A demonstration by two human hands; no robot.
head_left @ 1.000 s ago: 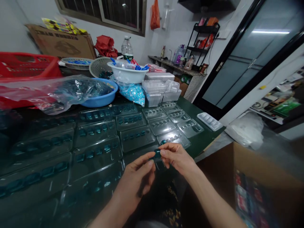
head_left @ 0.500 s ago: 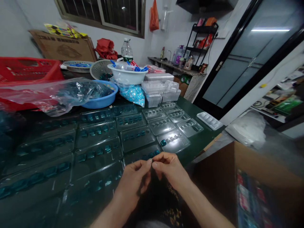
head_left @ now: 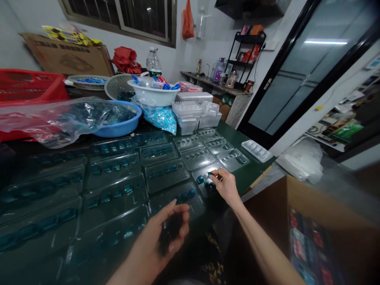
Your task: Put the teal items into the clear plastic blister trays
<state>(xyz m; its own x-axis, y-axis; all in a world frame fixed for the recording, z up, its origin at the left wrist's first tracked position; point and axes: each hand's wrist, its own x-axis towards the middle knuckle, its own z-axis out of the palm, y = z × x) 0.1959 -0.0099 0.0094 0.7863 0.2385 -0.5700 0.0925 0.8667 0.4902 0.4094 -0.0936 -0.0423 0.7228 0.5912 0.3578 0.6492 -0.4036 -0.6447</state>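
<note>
My right hand (head_left: 226, 185) reaches over a clear blister tray (head_left: 208, 180) near the table's front right and pinches a small teal piece (head_left: 210, 174) at one of the tray's pockets. Another teal piece (head_left: 200, 179) sits in the pocket beside it. My left hand (head_left: 166, 233) hovers lower, near my lap, fingers curled around something dark that I cannot make out. Rows of clear trays (head_left: 118, 186) with teal pieces cover the dark green table (head_left: 252, 174).
A blue bowl (head_left: 118, 126) under a plastic bag, a white bowl (head_left: 152, 94), a red crate (head_left: 29, 85) and stacked empty trays (head_left: 194, 113) stand at the back. An open cardboard box (head_left: 311, 233) sits at the right. A white tray (head_left: 257, 150) lies by the table edge.
My hands were together over my lap working a teal piece. They have parted: the right hand has reached forward to the tray with the piece, the left has dropped back.
</note>
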